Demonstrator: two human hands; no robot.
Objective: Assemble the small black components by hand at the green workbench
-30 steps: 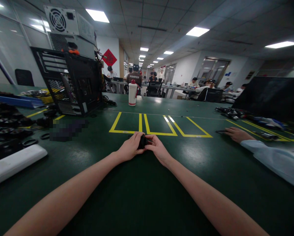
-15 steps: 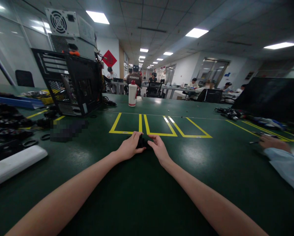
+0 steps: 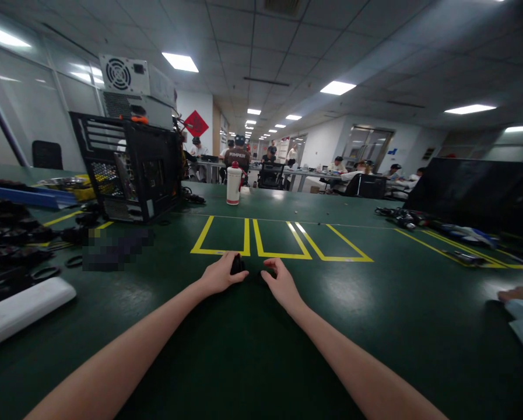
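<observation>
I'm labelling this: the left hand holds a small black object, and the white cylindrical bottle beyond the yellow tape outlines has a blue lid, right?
Not blue: the head view shows a red lid on the white bottle. The left hand holds the black object.

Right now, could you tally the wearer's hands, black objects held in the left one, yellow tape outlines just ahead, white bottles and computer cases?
Left hand and right hand: 2
Small black object held: 1
Yellow tape outlines: 3
White bottle: 1
Black computer case: 1
Total: 8
</observation>
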